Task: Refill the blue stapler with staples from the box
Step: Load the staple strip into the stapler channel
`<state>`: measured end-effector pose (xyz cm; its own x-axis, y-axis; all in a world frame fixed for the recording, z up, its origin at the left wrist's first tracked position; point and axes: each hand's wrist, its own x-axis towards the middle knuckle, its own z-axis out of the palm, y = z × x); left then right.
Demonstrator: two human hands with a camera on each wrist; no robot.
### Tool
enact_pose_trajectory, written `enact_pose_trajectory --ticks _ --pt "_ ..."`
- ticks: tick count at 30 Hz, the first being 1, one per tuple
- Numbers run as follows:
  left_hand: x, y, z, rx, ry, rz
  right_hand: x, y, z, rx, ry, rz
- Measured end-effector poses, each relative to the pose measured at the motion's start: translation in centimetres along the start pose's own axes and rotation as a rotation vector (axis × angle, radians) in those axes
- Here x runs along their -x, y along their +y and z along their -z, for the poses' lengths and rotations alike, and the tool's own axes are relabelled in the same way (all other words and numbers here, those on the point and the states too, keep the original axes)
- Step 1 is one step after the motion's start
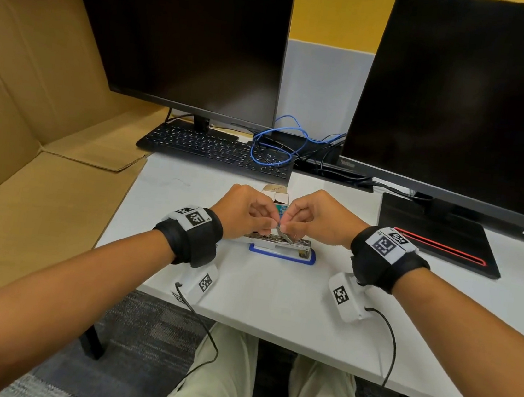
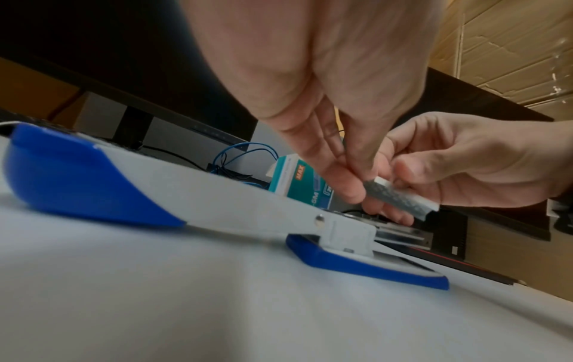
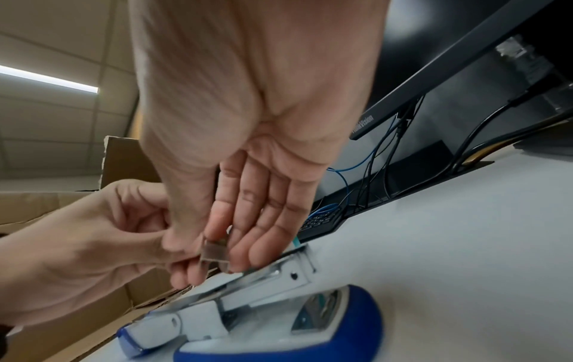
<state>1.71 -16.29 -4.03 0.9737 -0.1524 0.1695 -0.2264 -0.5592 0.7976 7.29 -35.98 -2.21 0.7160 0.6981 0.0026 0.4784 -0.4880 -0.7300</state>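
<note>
Head view high above the desk (image 1: 276,286); both wrist views low, close, facing inward.

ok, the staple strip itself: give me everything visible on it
The staple strip is a short bar of silvery metal staples stuck side by side, a U-shaped channel seen end-on. It is tilted, one end lower, and held above the open blue stapler, not yet in its metal channel. The left hand and right hand both pinch it with fingertips. The staple box stands behind.

Two hands (image 1: 246,211) (image 1: 321,218) showing, two monitors (image 1: 187,40) (image 1: 477,102) standing, one keyboard (image 1: 217,151), one stapler (image 1: 282,250), one staple box (image 1: 278,200), one staple strip (image 2: 400,196) lying.
</note>
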Motion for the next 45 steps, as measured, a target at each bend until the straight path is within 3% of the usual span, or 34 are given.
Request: enact_pose_trajectory --ticks 6,16,35,41,45 --pt "0.0 0.1 -0.4 -0.100 0.027 -0.010 0.2 0.0 -0.2 0.110 0.027 0.045" --pt "-0.1 0.6 -1.2 -0.563 -0.075 -0.040 0.7 0.5 -0.4 0.324 0.040 0.099" --pt "-0.1 1.0 -1.5 -0.569 -0.102 0.029 1.1 0.4 0.2 0.324 0.032 0.069" --pt "-0.1 1.0 -1.4 -0.554 -0.105 0.016 0.9 0.3 2.2 0.305 0.103 0.061" --pt "-0.1 1.0 -1.4 -0.568 -0.105 0.018 0.9 0.2 2.2 0.338 0.061 0.054"
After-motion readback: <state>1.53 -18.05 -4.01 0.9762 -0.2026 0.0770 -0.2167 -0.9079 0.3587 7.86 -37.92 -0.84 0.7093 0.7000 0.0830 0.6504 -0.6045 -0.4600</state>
